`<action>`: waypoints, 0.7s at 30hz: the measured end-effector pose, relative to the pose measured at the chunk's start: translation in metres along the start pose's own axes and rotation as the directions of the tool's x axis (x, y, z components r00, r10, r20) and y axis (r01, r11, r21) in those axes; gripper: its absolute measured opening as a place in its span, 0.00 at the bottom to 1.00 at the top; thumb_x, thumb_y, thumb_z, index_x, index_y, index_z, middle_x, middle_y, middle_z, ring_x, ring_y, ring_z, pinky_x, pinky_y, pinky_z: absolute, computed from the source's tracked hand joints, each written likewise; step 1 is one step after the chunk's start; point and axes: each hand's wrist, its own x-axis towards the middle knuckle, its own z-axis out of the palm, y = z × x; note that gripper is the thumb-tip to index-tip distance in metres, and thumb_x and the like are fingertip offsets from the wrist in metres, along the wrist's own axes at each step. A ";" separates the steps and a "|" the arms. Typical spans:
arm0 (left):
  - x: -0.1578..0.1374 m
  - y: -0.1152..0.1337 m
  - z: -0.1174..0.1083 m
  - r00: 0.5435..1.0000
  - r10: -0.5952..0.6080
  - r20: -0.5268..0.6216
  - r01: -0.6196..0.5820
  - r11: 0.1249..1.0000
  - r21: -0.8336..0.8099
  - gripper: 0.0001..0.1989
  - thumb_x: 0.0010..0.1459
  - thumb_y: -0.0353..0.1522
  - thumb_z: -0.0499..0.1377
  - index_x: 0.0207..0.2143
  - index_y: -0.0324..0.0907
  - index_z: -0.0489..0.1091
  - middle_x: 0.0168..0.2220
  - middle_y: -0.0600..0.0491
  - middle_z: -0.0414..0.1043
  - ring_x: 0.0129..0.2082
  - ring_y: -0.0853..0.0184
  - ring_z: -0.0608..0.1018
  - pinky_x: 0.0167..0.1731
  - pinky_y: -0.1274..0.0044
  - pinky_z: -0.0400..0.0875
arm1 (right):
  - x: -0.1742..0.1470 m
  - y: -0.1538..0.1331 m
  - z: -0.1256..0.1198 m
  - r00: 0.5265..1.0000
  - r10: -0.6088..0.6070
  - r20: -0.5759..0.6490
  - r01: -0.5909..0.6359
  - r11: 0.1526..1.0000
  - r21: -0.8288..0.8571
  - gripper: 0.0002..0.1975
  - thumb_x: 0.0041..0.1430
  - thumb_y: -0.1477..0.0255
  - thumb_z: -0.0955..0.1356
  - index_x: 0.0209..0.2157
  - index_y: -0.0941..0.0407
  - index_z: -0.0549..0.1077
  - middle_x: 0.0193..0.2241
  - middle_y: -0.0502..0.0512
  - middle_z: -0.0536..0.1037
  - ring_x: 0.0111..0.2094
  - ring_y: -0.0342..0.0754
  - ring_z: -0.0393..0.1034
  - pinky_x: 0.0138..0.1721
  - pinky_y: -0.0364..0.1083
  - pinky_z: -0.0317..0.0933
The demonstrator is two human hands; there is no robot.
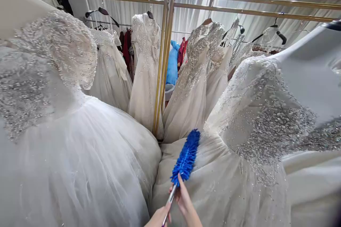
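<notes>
Blue duster [185, 158] rests against the beaded gown's skirt [226, 181]; my left hand [158, 218] and right hand [185, 202] both grip its handle, so light strokes only.

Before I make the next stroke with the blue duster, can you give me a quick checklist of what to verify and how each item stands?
1. Grip on handle: both hands hold the thin metal handle, right hand above left hand. Ok.
2. Head contact: the blue fluffy microfibre duster head lies against the skirt of the white beaded gown on the right. Ok.
3. Snag risk: the silver bead-and-sequin bodice sits close beside the head. Not ok, go gently.
4. Gold metal rack post: stands apart from the duster. Ok.
5. White tulle gown on the left: not touched by the duster. Ok.
6. Dust on the fabric: cannot tell.
</notes>
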 end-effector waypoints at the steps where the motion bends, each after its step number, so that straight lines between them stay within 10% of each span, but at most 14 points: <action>1: 0.002 -0.011 -0.001 0.998 -0.001 -0.069 0.003 1.000 0.025 0.41 0.25 0.71 0.35 0.14 0.44 0.59 0.13 0.58 0.53 0.15 0.73 0.57 0.22 0.76 0.50 | 0.006 0.009 -0.002 0.999 0.032 0.016 -0.032 0.999 -0.021 0.26 0.39 0.48 0.72 0.23 0.59 0.70 0.16 0.49 0.73 0.18 0.44 0.68 0.23 0.43 0.62; 5: -0.001 -0.017 -0.011 0.987 0.034 -0.160 -0.035 0.999 -0.007 0.39 0.33 0.69 0.36 0.18 0.44 0.59 0.09 0.62 0.49 0.11 0.74 0.54 0.19 0.77 0.48 | 0.003 0.005 0.022 0.998 0.006 0.057 -0.001 0.996 -0.092 0.28 0.34 0.47 0.72 0.25 0.59 0.70 0.18 0.51 0.74 0.20 0.46 0.70 0.24 0.45 0.64; 13: -0.008 0.084 0.016 0.958 0.256 0.131 -0.246 0.965 -0.089 0.33 0.45 0.63 0.44 0.27 0.43 0.62 0.08 0.65 0.52 0.06 0.78 0.52 0.10 0.81 0.43 | -0.064 -0.100 0.038 0.892 -0.447 0.065 0.451 0.887 -0.096 0.25 0.40 0.52 0.73 0.32 0.57 0.70 0.24 0.51 0.77 0.24 0.48 0.72 0.30 0.48 0.68; 18: 0.001 0.034 0.015 0.986 0.009 0.167 0.001 0.998 -0.059 0.41 0.31 0.70 0.36 0.23 0.45 0.62 0.06 0.63 0.50 0.08 0.74 0.53 0.13 0.78 0.45 | -0.025 -0.045 0.011 0.956 -0.230 -0.181 0.205 0.967 -0.150 0.29 0.31 0.48 0.74 0.25 0.57 0.68 0.18 0.49 0.73 0.18 0.46 0.68 0.20 0.46 0.65; 21: -0.003 0.003 0.001 1.000 -0.001 0.028 0.002 0.999 -0.036 0.42 0.24 0.72 0.34 0.14 0.45 0.61 0.08 0.62 0.47 0.12 0.75 0.52 0.18 0.76 0.44 | -0.002 -0.005 0.013 0.987 -0.101 -0.128 0.078 0.982 -0.171 0.29 0.33 0.46 0.72 0.24 0.57 0.67 0.17 0.49 0.72 0.18 0.45 0.69 0.19 0.45 0.63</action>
